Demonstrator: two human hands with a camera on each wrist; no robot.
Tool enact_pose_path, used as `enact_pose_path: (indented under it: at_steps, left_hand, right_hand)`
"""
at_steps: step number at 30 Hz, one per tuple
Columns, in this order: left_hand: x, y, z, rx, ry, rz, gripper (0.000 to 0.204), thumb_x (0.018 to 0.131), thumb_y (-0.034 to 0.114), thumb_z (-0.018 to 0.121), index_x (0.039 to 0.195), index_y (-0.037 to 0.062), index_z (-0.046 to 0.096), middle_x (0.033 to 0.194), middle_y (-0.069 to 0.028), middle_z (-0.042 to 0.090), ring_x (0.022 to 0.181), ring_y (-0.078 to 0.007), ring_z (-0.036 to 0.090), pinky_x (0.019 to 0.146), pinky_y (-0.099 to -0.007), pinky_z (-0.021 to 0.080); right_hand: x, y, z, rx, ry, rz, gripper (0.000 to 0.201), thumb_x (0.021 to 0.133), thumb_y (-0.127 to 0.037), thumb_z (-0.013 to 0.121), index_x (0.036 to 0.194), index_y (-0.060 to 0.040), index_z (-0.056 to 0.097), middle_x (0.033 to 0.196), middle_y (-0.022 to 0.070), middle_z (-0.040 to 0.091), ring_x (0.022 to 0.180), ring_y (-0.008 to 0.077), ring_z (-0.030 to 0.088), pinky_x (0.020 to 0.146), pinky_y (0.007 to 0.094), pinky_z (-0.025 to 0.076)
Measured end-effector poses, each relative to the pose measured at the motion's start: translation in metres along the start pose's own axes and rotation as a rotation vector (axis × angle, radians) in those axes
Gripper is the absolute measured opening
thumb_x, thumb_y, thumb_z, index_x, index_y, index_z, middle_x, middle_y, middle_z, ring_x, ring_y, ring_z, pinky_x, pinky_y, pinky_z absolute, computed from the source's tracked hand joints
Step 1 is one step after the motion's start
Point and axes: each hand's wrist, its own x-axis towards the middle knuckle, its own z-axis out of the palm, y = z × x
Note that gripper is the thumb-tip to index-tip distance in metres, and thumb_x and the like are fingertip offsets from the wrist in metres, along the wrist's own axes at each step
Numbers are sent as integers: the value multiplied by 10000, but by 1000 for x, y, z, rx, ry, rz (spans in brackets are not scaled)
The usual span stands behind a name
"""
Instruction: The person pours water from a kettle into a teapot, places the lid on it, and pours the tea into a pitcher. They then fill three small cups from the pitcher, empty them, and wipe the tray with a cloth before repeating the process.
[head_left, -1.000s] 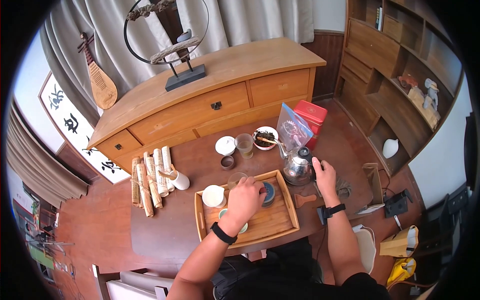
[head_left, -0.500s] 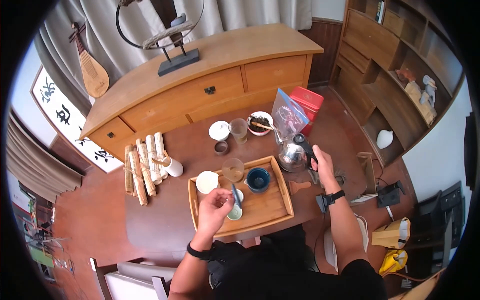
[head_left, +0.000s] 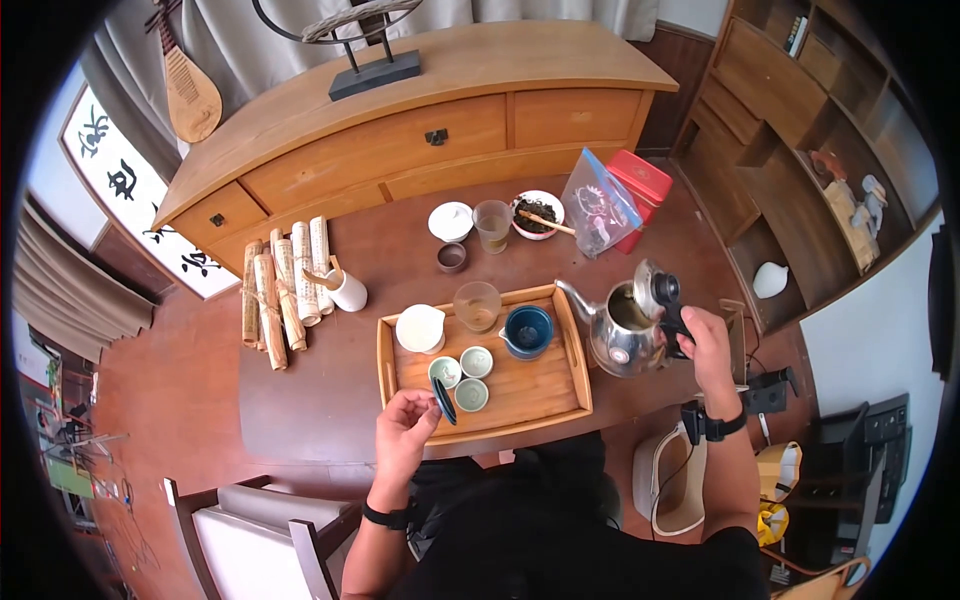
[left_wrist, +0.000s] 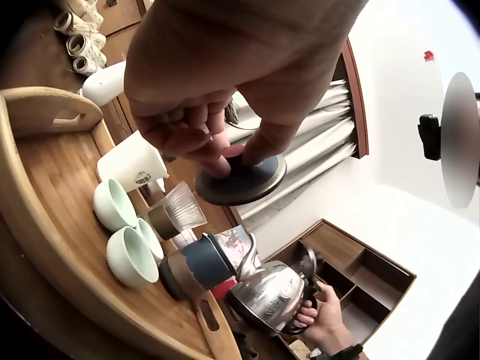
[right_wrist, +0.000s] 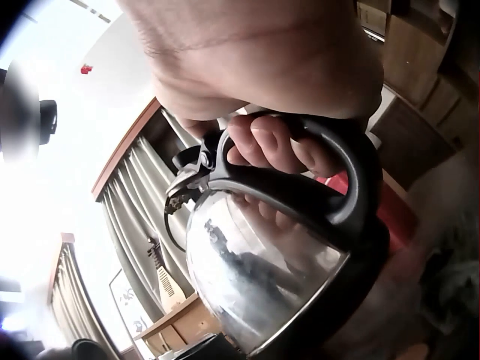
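The left hand (head_left: pixel 402 437) pinches a dark blue lid (head_left: pixel 443 401) by its knob, held on edge over the tray's front left part. In the left wrist view the fingers grip the knob above the lid (left_wrist: pixel 241 182). The right hand (head_left: pixel 708 348) grips the black handle of a steel kettle (head_left: pixel 622 335), whose lid stands open; the right wrist view shows fingers curled round the handle (right_wrist: pixel 356 161). The kettle is right of the tray (head_left: pixel 584 385), its spout toward the uncovered dark blue bowl (head_left: pixel 528 331). Several pale green cups (head_left: pixel 472 394) sit left of that bowl.
On the tray are a white pitcher (head_left: pixel 420 328) and a glass cup (head_left: pixel 477 306). Behind it stand a small brown cup (head_left: pixel 451 257), a glass (head_left: pixel 492 227), a white dish (head_left: pixel 451 221), a bowl of dark leaves (head_left: pixel 538 214) and a red tin (head_left: pixel 640 187). Bamboo scrolls (head_left: pixel 268 310) lie at left.
The left hand has taken the lid off the dark blue bowl and moved it left, toward the body. The right hand has raised the kettle, and the kettle's lid has come open.
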Motion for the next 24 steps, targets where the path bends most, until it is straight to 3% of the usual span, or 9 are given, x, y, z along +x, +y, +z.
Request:
enact_pose_path:
  at_steps: [7,11,14,17,20,22,24]
  left_hand:
    - [3,-3,6,28,-26,-21,169,1064,-19,766,1225,-1,717,1112,-6,755,983,-82,690,897,-248,555]
    - [2,-7,5,62,-32,-20,177,1059,-17,776,1225,-5,717,1106,-5,755,971,-78,694,894,-253,564]
    - [0,-10,5,44,-23,-25,185,1054,-17,785,1228,-3,721,1088,4,754,941,-60,682,870,-242,563]
    - [-2,-13,3,41,-17,-29,184,1055,-14,784,1227,-3,720,1084,4,754,944,-59,684,872,-241,565]
    - [-3,-11,2,65,-18,-47,177,1060,-7,778,1225,-4,714,1095,-5,756,974,-75,699,900,-253,572]
    - [-4,-13,2,81,-20,-58,177,1062,-3,779,1226,-5,713,1094,-4,756,974,-75,699,901,-254,573]
    - [-3,-19,2,31,-18,-35,188,1054,14,801,1225,4,724,1071,20,766,900,-40,662,841,-228,556]
  right_hand:
    - [-29,-18,6,-130,-50,76,437,1126,-363,671,848,-28,699,765,-32,593,690,51,532,624,240,424]
    - [-25,-9,4,-170,-89,30,456,1114,-369,697,820,-20,695,731,-17,603,682,68,537,627,271,428]
    - [-27,-21,7,-365,-134,-21,420,1120,-381,698,877,-41,738,740,-27,646,664,24,515,586,241,359]
    - [-27,-33,13,-449,-158,-80,449,1104,-385,730,806,-50,693,719,-26,624,670,40,528,599,260,372]
    - [-27,-37,19,-499,-157,-91,463,1096,-380,744,797,-30,695,712,-19,623,676,56,535,617,279,387]
    - [-27,-36,19,-573,-123,-155,527,1061,-397,792,790,47,710,643,58,613,643,114,565,603,345,425]
    - [-29,-40,21,-564,-128,-149,527,1063,-404,792,801,47,715,645,60,616,644,116,567,607,341,430]
